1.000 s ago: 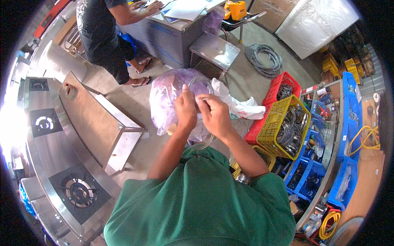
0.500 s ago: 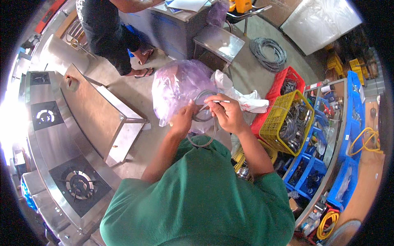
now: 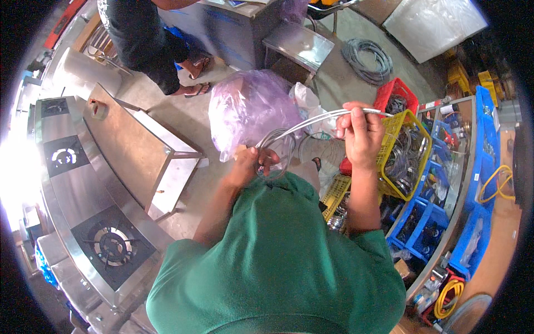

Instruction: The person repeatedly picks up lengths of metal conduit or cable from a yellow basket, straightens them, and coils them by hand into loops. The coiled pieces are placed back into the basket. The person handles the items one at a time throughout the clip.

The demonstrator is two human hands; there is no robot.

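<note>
A coil of thin grey cable (image 3: 287, 149) hangs from my left hand (image 3: 248, 162), whose fingers are closed round its near side. From the coil, pale lengths of the cable stretch up and right to my right hand (image 3: 360, 133). That hand is raised with its fingers pinched on the strands, and a short end sticks out past it to the right. Just beyond the coil stands a big purple-tinted plastic bag (image 3: 250, 106), with a white bag (image 3: 306, 100) beside it.
At my right are a yellow crate (image 3: 392, 133) of cables, a red crate (image 3: 397, 88) and blue parts bins (image 3: 428, 231). A steel stove counter (image 3: 61, 183) and a low brown-topped table (image 3: 128, 145) stand left. A person (image 3: 144, 50) stands ahead near a cable coil (image 3: 367, 61).
My right hand has moved right and up, away from the left, drawing the cable strands out straight. My left hand still holds the coil.
</note>
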